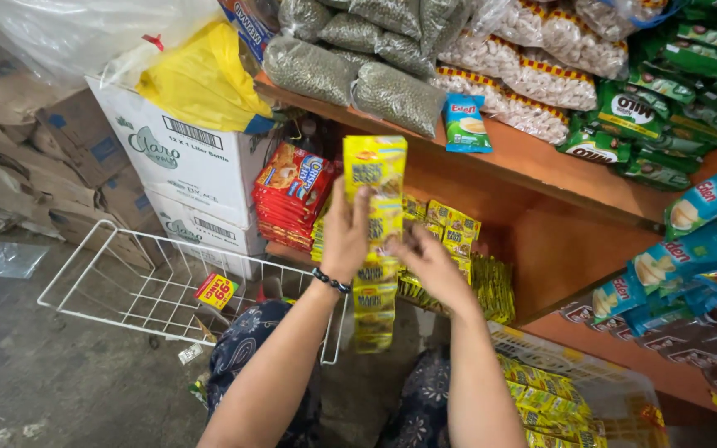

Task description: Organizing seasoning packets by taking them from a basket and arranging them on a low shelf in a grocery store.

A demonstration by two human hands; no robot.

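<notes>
Head view: hands partly hide yellow sachet strip

left hand: raised, palm away, fingers upright, closed in a grip, dark bead band at wrist | right hand: just beside, lower, fingers pinching | both forearms bare, angled up and inward

I see my left hand gripping a hanging strip of yellow sachets, held upright before the wooden shelf. My right hand touches the strip lower down. Red snack packs are stacked behind; a white wire basket rests on the floor at left.
</notes>
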